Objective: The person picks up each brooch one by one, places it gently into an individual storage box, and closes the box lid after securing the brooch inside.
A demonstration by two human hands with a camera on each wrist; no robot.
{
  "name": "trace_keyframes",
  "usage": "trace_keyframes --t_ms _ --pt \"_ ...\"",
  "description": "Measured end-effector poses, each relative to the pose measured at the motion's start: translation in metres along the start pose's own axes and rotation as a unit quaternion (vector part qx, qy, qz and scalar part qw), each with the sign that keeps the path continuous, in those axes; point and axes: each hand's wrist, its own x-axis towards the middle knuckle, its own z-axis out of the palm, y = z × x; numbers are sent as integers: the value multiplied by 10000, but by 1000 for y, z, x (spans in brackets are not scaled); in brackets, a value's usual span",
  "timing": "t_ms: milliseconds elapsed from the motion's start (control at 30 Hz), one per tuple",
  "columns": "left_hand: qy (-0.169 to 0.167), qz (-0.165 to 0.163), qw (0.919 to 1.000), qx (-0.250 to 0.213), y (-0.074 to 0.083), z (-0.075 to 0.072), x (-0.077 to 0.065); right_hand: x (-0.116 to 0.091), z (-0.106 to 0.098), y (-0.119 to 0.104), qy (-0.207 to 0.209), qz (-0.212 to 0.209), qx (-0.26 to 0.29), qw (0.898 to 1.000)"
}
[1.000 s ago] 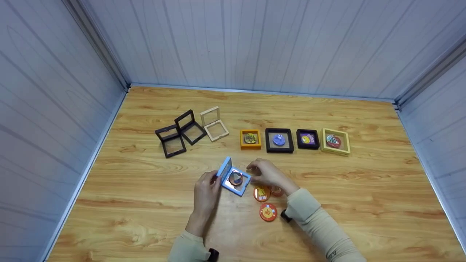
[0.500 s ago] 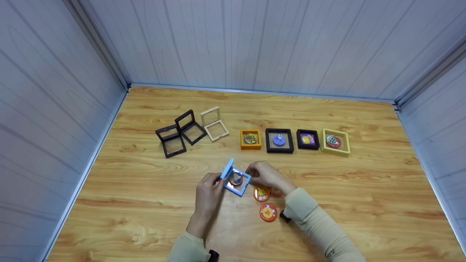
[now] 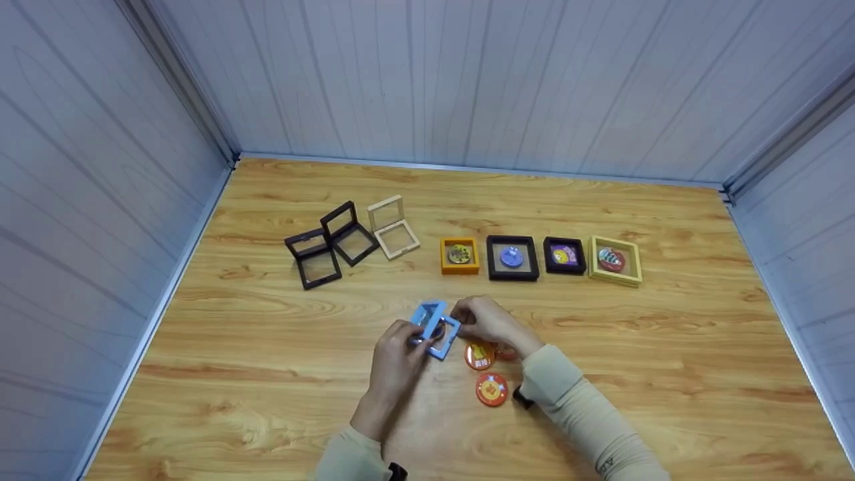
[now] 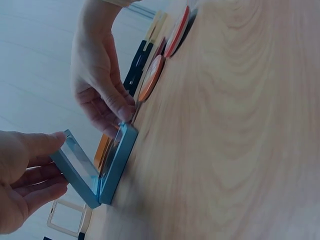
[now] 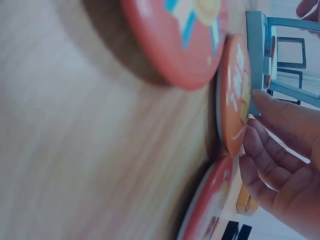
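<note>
Wooden tabletop (image 3: 267,367), blue case (image 3: 434,321) between left hand (image 3: 395,354) and right hand (image 3: 491,321), in their grip

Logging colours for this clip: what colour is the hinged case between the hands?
The hinged case is light blue, clearest in the head view.

framed badge (image 3: 439,331): partly behind blue lid (image 3: 435,320) | red badge (image 3: 505,352): partly behind right hand (image 3: 489,318) | sleeve lettering (image 3: 606,464): too small
</note>
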Motion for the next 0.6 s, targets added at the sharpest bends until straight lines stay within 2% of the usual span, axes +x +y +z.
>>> trace_keyframes --t_ms 200,333,467,600 --pt "-179 244 9993 239 2 9 -3 0 -1 1 13 -132 -8 9999" --pt "-355 245 9977 518 3 15 -5 0 -1 2 92 -234 -106 9996" --pt "-624 242 9938 883 4 19 -6 1 0 2 94 -129 -63 9999" --pt "-687 561 9878 1280 5 21 -8 0 0 2 41 -33 -56 10000"
